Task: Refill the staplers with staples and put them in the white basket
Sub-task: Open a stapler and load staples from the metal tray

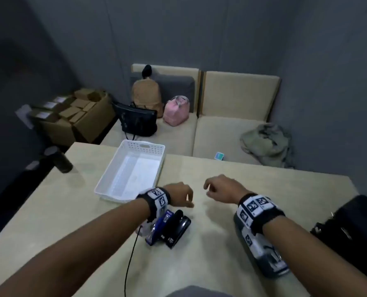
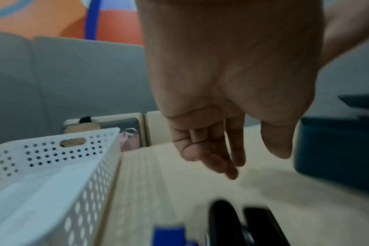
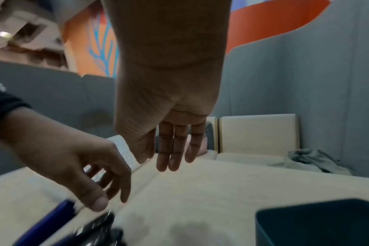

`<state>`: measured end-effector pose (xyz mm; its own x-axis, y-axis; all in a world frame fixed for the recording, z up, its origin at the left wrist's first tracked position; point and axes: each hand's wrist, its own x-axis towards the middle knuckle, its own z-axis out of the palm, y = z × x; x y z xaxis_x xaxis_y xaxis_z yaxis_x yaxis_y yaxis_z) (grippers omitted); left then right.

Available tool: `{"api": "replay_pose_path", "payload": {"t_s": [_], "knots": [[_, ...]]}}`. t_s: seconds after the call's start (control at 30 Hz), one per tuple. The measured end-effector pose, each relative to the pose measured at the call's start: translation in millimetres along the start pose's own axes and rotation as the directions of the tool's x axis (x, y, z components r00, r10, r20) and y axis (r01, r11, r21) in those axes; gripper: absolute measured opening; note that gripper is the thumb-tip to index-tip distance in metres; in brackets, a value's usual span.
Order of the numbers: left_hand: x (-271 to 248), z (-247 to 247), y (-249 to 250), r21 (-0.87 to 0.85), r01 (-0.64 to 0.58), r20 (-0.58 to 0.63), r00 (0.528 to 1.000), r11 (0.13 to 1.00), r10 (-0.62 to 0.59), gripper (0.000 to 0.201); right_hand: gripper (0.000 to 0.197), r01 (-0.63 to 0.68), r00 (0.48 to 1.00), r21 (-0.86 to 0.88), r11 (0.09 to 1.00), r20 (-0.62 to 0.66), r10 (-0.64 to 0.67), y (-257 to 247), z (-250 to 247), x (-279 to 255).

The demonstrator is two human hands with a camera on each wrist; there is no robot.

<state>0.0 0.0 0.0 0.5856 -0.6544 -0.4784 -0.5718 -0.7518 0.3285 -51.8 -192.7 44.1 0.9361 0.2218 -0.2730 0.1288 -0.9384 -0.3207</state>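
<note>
Staplers, blue (image 1: 156,227) and black (image 1: 177,229), side by side on table (image 1: 199,264) near white basket (image 1: 133,170); judged rigid, smooth, best gripped across the body; left hand (image 1: 179,197) and right hand (image 1: 222,188) loose-fingered, holding nothing.

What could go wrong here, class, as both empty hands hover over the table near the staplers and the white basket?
1. The blue stapler and black stapler lie close together under the left hand, so picking one up may knock the other.
2. A black cable trails beside them and could snag.
3. The white basket reaches the table's far edge, so a push might slide it off.
</note>
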Motion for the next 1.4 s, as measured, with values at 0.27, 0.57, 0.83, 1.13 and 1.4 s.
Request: {"api": "replay_pose_path", "payload": {"t_s": [0.27, 0.57, 0.83, 1.13, 1.4], "knots": [[16, 85, 25, 0.64, -0.085, 0.131, 0.991, 0.764, 0.001, 0.036, 0.037, 0.043, 0.957, -0.216, 0.975, 0.288, 0.021, 5, 60, -3], [16, 78, 39, 0.136, -0.061, -0.013, 0.998, 0.989, 0.063, 0.045, 0.039, -0.148, 0.943, 0.165, 0.975, 0.32, 0.089, 27, 92, -24], [1, 81, 44, -0.074, -0.214, -0.178, 0.964, 0.974, 0.198, 0.028, 0.035, -0.172, 0.973, 0.29, 0.942, 0.198, 0.116, 28, 118, -36], [-26, 83, 9, -0.092, -0.167, -0.286, 0.949, 0.982, 0.134, 0.026, 0.03, -0.268, 0.963, 0.188, 0.945, 0.071, 0.259, 43, 132, -49], [-44, 117, -2, 0.236, -0.211, -0.056, 0.972, 0.949, 0.23, 0.047, 0.024, -0.189, 0.973, -0.077, 0.979, 0.119, 0.198, 43, 158, -57]]}}
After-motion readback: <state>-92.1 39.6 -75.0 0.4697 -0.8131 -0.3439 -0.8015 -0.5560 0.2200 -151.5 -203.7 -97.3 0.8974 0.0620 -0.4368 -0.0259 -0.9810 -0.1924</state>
